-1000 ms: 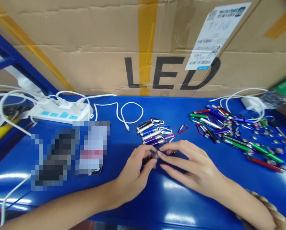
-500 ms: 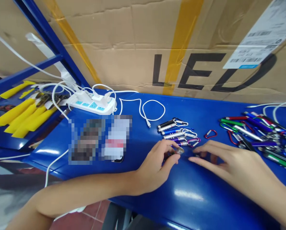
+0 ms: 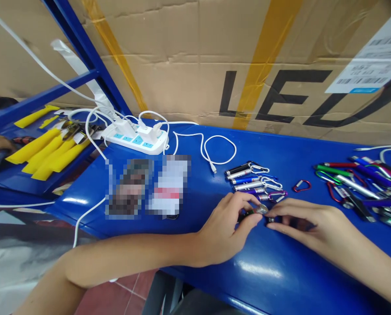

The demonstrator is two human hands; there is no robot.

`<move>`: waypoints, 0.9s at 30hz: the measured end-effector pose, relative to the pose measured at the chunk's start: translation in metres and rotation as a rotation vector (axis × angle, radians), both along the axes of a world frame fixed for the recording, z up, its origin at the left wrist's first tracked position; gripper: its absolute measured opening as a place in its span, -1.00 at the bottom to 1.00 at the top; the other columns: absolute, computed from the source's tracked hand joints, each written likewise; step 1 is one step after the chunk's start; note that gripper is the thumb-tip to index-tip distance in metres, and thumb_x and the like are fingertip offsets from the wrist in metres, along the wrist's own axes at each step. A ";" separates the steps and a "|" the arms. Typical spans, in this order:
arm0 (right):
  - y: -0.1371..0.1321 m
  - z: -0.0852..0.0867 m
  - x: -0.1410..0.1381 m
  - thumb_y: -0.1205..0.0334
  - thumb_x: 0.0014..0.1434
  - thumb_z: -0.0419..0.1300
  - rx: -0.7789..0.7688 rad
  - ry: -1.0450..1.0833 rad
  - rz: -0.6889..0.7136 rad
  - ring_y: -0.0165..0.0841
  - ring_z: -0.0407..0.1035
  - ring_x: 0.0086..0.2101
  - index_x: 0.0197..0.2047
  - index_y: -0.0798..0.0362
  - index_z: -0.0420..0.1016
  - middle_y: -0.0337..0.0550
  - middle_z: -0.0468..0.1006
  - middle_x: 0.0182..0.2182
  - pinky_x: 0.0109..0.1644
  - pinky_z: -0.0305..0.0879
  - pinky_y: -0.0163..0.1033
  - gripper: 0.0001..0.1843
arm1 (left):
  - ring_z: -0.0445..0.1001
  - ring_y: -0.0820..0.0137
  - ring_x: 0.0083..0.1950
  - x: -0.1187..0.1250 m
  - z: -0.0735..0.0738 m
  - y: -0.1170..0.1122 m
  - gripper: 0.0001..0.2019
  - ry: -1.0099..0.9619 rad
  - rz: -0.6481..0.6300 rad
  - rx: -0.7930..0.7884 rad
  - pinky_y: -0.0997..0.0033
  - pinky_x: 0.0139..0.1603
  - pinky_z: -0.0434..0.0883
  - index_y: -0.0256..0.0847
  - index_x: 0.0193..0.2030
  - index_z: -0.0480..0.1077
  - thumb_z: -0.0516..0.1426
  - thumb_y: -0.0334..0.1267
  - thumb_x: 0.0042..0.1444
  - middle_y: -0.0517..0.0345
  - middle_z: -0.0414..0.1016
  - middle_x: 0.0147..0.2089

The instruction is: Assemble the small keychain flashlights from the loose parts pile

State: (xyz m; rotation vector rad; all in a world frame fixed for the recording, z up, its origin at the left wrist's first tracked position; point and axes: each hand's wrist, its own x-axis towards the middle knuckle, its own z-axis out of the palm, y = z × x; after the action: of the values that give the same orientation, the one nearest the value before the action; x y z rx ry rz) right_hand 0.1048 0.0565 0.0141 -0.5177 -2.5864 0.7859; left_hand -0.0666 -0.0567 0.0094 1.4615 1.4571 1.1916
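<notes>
My left hand (image 3: 226, 229) is closed in a pinch around a small dark mini flashlight (image 3: 246, 215), with its round silver end (image 3: 261, 209) sticking out toward the right. Facing it, my right hand (image 3: 323, 225) pinches a small dark metal piece (image 3: 270, 219), mostly hidden by the fingertips. The fingertips of both hands almost meet. Just beyond them lies a row of keychain flashlights (image 3: 246, 180) in black, silver, blue and purple, with carabiner clips attached. A loose red carabiner (image 3: 302, 186) rests beyond my right hand.
More pens and flashlights (image 3: 359, 186) are heaped at the right. Two blurred phones (image 3: 130, 188) lie left of my hands, near a white power strip (image 3: 136, 142) and a curled cable (image 3: 235, 151). Yellow-handled tools (image 3: 40, 146) sit on the left shelf. A large cardboard box (image 3: 182, 61) stands behind.
The camera view has turned slightly left, so the scene sits farther right. My hands have come closer together, bringing the flashlight's silver end near the piece in my right hand.
</notes>
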 end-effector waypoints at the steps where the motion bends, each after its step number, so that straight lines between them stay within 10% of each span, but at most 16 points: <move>1: -0.001 0.000 0.000 0.05 0.13 0.17 -0.003 -0.004 0.004 -0.47 0.37 -0.60 -0.34 -0.01 0.55 -0.21 0.50 -0.51 -0.62 0.34 -0.43 -0.78 | 0.43 0.34 -0.18 0.000 0.000 0.000 -0.83 0.007 0.006 0.010 0.28 -0.07 0.34 -0.19 -0.06 0.23 0.02 -0.33 0.21 0.11 0.43 -0.24; 27: -0.001 0.003 0.000 0.13 0.21 0.09 0.217 -0.009 0.132 -0.37 0.50 -0.39 -0.27 -0.01 0.45 -0.22 0.55 -0.36 -0.38 0.47 -0.32 -0.84 | 0.38 0.32 -0.09 -0.007 0.002 0.007 -0.79 0.088 0.064 0.058 0.29 -0.02 0.33 -0.16 -0.01 0.29 0.03 -0.35 0.21 0.11 0.42 -0.16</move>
State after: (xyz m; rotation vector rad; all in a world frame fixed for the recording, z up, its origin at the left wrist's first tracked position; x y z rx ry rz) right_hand 0.1044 0.0559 0.0175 -0.2894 -2.6933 0.5337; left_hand -0.0738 -0.0500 0.0116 1.5342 1.5506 1.2311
